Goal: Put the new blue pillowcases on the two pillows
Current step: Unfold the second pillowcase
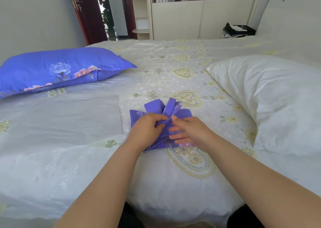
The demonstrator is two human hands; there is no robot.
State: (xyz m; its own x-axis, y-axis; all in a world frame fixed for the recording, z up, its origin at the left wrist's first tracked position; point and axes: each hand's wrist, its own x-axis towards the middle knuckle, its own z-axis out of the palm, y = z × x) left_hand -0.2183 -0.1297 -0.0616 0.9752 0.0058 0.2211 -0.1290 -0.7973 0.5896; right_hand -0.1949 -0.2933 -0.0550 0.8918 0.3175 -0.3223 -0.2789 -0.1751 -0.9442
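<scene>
Head view
Progress: one pillow point(57, 69) at far left is already dressed in blue floral cover; judged half done.
Left to do: white pillow point(271, 102) at right is bare; second case not yet unfolded or fitted.
Folded blue pillowcase point(166, 109): laid on bedspread point(69, 149) at centre, between the two pillows, apart from both.
Left hand point(147, 127): fingers curled, an upper fold is pinched at the case's middle.
Right hand point(187, 130): fingers mostly straight, laid flat on the cloth; thumb is touching the same raised fold.
Cloth vs fingers: folds are fanned up beyond the fingertips, the rest is under both palms.
</scene>
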